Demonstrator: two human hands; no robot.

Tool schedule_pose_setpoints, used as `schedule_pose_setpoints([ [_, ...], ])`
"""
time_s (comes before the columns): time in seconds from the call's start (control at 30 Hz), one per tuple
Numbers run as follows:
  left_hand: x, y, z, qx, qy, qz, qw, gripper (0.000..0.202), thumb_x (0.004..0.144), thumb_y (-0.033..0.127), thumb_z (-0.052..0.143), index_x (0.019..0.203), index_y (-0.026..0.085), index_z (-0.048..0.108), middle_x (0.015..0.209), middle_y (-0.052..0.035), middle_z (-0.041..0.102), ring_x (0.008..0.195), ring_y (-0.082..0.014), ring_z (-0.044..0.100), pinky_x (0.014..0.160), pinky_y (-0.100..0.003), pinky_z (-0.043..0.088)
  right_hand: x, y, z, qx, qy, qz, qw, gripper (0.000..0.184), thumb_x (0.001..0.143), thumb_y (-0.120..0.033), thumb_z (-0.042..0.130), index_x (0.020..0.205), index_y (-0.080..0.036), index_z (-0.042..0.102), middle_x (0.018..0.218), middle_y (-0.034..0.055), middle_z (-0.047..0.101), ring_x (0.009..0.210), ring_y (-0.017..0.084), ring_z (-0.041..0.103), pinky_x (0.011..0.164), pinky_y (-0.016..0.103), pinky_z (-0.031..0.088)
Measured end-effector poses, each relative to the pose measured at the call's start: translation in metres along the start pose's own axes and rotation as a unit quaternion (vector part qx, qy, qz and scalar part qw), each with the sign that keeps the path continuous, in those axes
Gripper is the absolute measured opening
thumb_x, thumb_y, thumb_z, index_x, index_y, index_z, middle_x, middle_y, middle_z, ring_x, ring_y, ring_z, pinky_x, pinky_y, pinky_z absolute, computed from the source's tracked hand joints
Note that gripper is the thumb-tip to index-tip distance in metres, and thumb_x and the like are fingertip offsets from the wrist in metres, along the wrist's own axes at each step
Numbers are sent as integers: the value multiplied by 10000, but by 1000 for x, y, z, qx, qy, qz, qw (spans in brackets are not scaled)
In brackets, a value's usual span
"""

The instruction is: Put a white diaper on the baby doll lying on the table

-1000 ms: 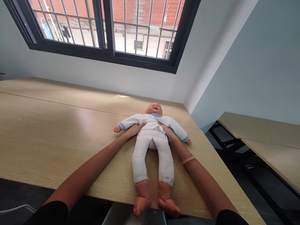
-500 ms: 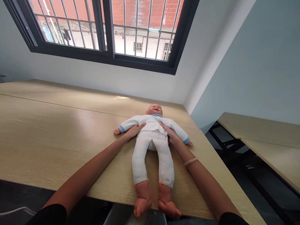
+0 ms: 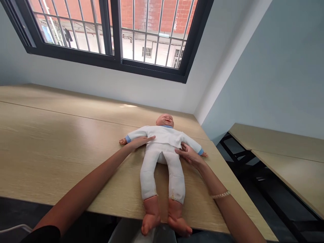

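Note:
A baby doll (image 3: pixel 162 152) in a white top and white trousers lies on its back on the wooden table (image 3: pixel 63 145), feet hanging over the near edge. My left hand (image 3: pixel 140 141) rests flat against the doll's left side under its arm, fingers stretched out. My right hand (image 3: pixel 188 153) lies at the doll's waist on the other side, fingers apart, touching the hem of the white top. A thin bracelet (image 3: pixel 221 194) sits on my right wrist.
The table runs along the wall under a barred window (image 3: pixel 111 30). A second wooden table (image 3: pixel 283 152) stands to the right, with a dark gap and black frame (image 3: pixel 243 158) between the two. A wall corner (image 3: pixel 196 113) lies behind the doll's head.
My right hand has slid down from the doll's chest to its waist and drawn back. My left hand stays at the doll's side. The view shifted slightly to the right.

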State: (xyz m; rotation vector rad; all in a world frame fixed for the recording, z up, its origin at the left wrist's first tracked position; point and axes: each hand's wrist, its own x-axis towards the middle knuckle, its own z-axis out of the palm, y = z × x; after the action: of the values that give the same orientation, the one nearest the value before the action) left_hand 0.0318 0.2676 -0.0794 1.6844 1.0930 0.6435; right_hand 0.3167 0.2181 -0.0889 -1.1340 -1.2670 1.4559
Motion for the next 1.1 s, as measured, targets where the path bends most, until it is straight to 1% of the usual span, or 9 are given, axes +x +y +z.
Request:
schedule_pose_setpoints([
  [0.1,-9,5,-7,4,-51,-12,999,631,703,611,702,1110,131,662,1184,-76,678,1137,-292,601,925,-297,478,-1,3,-2,-23,-4,-22,999,742,661,-300,868,1317,-215,530,1456,85,482,1345,263,470,1089,365,475],
  [0.2,-13,4,-8,7,-55,16,998,608,661,598,761,1069,157,668,1164,-81,685,1101,-293,605,886,-307,474,4,8,-4,-74,5,-41,996,789,692,-353,842,1375,-188,481,1428,113,508,1327,282,487,1106,416,446],
  [0.33,-9,-3,-1,18,-19,26,999,579,671,626,733,999,153,672,1065,-82,698,1009,-290,617,796,-298,456,7,15,-1,-153,54,-66,985,733,714,-432,809,1324,-145,521,1396,143,531,1297,298,507,1094,412,435],
  [0.47,-6,-7,7,45,22,36,998,535,666,648,702,845,146,659,896,-62,689,823,-252,607,672,-274,402,7,20,10,-157,96,-101,978,654,703,-480,776,1203,-124,549,1266,170,617,1161,303,605,992,414,507],
  [0.57,-6,-7,13,54,52,43,996,496,668,646,680,721,156,621,771,-36,651,709,-213,562,614,-266,356,8,22,14,-186,115,-116,969,610,704,-488,759,1156,-124,569,1169,166,664,1065,304,640,935,405,526],
  [0.67,-8,-6,17,42,79,49,995,482,671,633,673,688,155,606,731,-31,624,685,-200,538,603,-269,352,12,26,11,-227,137,-123,956,549,715,-491,750,1107,-136,604,1093,150,690,1022,310,643,908,389,527],
  [0.9,-14,-4,21,17,111,50,992,489,713,613,655,833,140,621,898,-78,670,853,-260,603,699,-309,453,20,33,3,-249,163,-124,946,535,735,-572,692,1057,-151,627,1088,127,688,1037,283,643,976,418,497],
  [1.03,-14,-2,20,27,188,44,981,537,678,560,700,978,149,527,1087,-127,631,1030,-294,591,877,-363,474,17,30,0,-229,169,-121,951,571,732,-629,677,1026,-143,618,1042,135,692,1030,279,643,977,426,494],
  [1.1,-24,6,22,46,234,65,969,513,697,504,703,1013,158,494,1153,-136,603,1095,-285,574,958,-374,455,14,28,0,-214,163,-117,956,610,725,-665,668,1031,-140,616,1037,138,689,1017,277,644,974,435,493],
])
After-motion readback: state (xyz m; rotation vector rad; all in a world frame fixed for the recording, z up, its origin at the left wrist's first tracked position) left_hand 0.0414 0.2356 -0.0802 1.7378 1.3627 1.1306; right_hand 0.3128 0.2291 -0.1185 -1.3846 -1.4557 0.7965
